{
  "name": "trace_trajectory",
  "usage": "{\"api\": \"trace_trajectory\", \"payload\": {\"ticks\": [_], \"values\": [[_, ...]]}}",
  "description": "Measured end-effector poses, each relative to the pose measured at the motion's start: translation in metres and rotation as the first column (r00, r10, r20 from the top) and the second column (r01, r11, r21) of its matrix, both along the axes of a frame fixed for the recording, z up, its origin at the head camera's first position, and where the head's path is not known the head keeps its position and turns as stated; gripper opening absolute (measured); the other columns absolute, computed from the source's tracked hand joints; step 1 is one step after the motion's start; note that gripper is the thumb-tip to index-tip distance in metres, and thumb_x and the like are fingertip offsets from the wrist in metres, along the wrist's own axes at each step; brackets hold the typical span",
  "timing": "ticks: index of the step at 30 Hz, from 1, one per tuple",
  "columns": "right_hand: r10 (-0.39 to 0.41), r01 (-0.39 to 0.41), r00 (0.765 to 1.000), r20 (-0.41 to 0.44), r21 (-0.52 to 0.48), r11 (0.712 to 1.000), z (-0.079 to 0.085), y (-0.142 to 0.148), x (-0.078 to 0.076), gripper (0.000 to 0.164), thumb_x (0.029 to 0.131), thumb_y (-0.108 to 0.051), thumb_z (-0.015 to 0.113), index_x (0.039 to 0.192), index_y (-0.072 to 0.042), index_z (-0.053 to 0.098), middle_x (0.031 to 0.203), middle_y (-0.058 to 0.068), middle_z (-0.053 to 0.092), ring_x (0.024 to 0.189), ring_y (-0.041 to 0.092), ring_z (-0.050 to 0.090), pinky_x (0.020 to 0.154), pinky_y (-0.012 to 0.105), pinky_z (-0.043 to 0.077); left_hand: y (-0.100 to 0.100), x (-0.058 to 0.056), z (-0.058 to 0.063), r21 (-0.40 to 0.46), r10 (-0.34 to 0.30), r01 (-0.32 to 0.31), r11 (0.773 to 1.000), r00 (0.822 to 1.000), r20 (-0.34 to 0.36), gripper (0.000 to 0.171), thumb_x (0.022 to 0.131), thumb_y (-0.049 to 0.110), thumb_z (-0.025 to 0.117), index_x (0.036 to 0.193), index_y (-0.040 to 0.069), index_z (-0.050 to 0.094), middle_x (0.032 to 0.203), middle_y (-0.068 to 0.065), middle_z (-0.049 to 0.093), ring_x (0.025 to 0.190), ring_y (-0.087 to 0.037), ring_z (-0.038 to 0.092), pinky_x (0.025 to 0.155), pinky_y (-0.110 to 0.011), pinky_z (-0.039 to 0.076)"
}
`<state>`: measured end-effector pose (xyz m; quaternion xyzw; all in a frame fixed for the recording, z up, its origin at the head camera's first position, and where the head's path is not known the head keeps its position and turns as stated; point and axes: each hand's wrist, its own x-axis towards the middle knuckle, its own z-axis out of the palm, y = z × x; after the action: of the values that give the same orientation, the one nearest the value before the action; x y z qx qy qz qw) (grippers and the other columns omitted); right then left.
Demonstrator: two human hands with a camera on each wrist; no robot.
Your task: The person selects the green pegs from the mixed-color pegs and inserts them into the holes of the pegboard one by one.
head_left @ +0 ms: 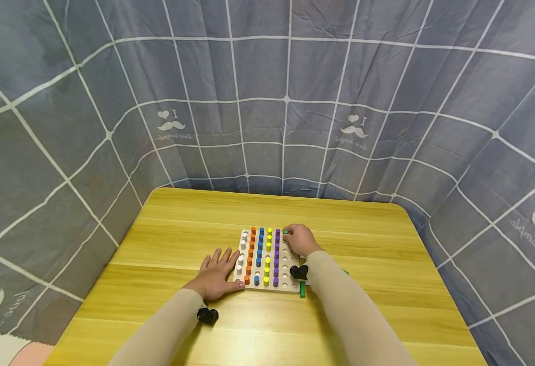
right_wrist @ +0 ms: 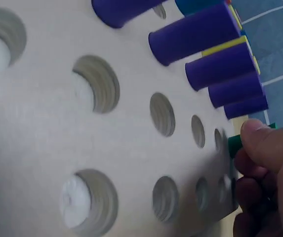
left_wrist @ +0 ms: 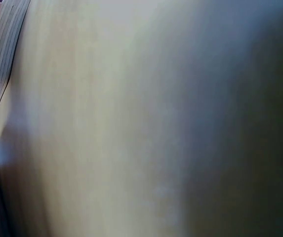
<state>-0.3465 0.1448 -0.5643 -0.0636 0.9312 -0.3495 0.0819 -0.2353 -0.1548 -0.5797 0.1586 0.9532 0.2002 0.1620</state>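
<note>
A pale wooden pegboard (right_wrist: 37, 131) holds columns of coloured pegs: white (head_left: 241, 260), orange (head_left: 250, 253), blue (head_left: 260, 246), yellow (head_left: 267, 262) and purple (head_left: 277, 247). My right hand (head_left: 300, 239) pinches a green peg (right_wrist: 235, 144) between thumb and forefinger at the far end of the column beside the purple pegs. Whether that peg stands fully in its hole is hard to tell. My left hand (head_left: 217, 274) lies with fingers spread at the board's left edge, thumb along the near corner. The left wrist view is mostly blurred tabletop.
On the wooden table (head_left: 194, 213), a loose green peg (head_left: 302, 290) lies by the board's near right corner. More green shows past the right sleeve (head_left: 340, 295), which partly hides that side. A grey curtain (head_left: 262, 122) with white lines surrounds the table's back and sides.
</note>
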Motion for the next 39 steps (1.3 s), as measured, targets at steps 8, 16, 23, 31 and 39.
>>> {"api": "trace_trajectory", "payload": {"ticks": [8,16,23,31,39], "values": [[-0.045,0.045,0.999,0.021,-0.007,0.999,0.002,-0.002,0.0,0.016,0.104,-0.018,0.068,0.111,-0.009,0.078,0.101,0.006,0.074,0.083,0.018,0.062,0.083,0.037,0.057,0.0,0.002,-0.001,0.059,0.0,0.001,0.998,1.0,-0.015,0.105,0.093,0.076,0.058,0.171,0.021,0.015,0.177,-0.018,0.01,0.163,-0.048,-0.002,0.128,-0.068,-0.004],[0.016,-0.015,1.0,0.01,-0.009,1.0,0.003,0.008,0.004,0.046,0.101,-0.018,0.071,0.145,-0.005,0.064,0.095,0.006,0.073,0.075,0.016,0.059,0.074,0.034,0.053,0.0,0.001,-0.006,0.063,0.003,-0.001,0.998,1.0,-0.027,0.104,0.093,0.075,0.059,0.171,0.022,0.017,0.177,-0.018,0.012,0.163,-0.047,-0.001,0.128,-0.068,-0.003],[0.04,-0.039,0.999,0.025,-0.049,0.998,0.017,0.037,0.005,0.049,0.104,-0.021,0.067,0.15,-0.006,0.059,0.065,0.003,0.055,0.05,0.014,0.042,0.051,0.029,0.04,-0.001,-0.002,-0.009,0.044,0.005,-0.004,0.999,1.0,-0.023,0.105,0.093,0.075,0.059,0.172,0.023,0.012,0.178,-0.016,0.009,0.164,-0.045,-0.003,0.128,-0.067,-0.004],[0.061,-0.061,0.998,0.021,-0.003,0.998,0.03,0.076,0.013,0.043,0.105,-0.022,0.064,0.145,-0.006,0.064,0.068,0.005,0.058,0.055,0.016,0.044,0.061,0.033,0.042,-0.002,-0.002,-0.003,0.039,-0.005,0.007,0.999,1.0,-0.03,0.104,0.094,0.073,0.059,0.171,0.02,0.015,0.177,-0.019,0.011,0.163,-0.049,-0.001,0.128,-0.069,-0.001],[0.07,-0.067,0.992,0.107,-0.034,0.997,0.017,0.106,0.029,0.041,0.105,-0.024,0.066,0.142,-0.008,0.067,0.063,0.003,0.052,0.05,0.014,0.039,0.056,0.032,0.042,-0.001,-0.003,-0.004,0.018,-0.003,0.003,1.0,1.0,-0.015,0.102,0.095,0.071,0.06,0.171,0.019,0.016,0.178,-0.017,0.01,0.163,-0.048,0.0,0.128,-0.069,0.0]]}}
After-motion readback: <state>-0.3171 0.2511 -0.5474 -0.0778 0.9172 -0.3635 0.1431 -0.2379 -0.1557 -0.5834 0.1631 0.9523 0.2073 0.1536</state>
